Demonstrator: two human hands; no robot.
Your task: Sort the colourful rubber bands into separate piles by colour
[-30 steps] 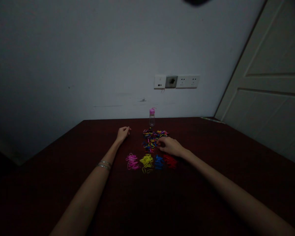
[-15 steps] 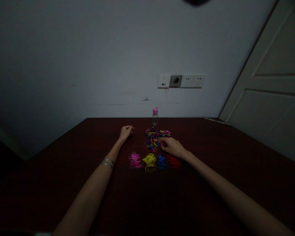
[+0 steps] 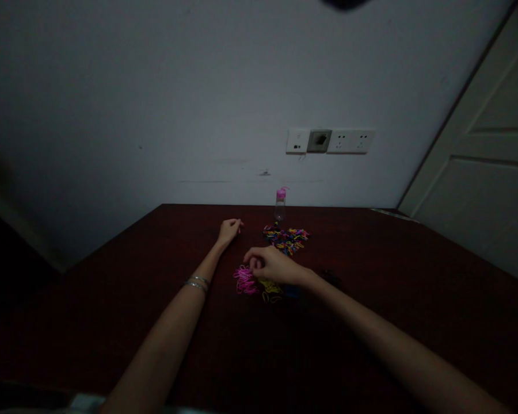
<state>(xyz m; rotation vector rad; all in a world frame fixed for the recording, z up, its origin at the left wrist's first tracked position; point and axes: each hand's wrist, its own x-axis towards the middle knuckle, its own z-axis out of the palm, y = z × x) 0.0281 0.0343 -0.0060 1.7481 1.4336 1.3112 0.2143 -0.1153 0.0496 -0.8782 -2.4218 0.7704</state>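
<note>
Dim grey wall [image 3: 198,86] rises behind a dark red-brown table [image 3: 224,351]. My right hand [image 3: 275,265] has its fingers curled close together beside the pink bands [image 3: 244,282]; I cannot tell whether they pinch one. Right of those fingertips, under my hand, lie yellow bands [image 3: 271,286], then partly hidden blue bands [image 3: 292,291]. Farther left, my left hand [image 3: 229,231] is loosely curled, any hold unclear. Beyond my right fingers sit a mixed-colour pile [image 3: 290,241] and a pink-capped bottle [image 3: 280,209].
</note>
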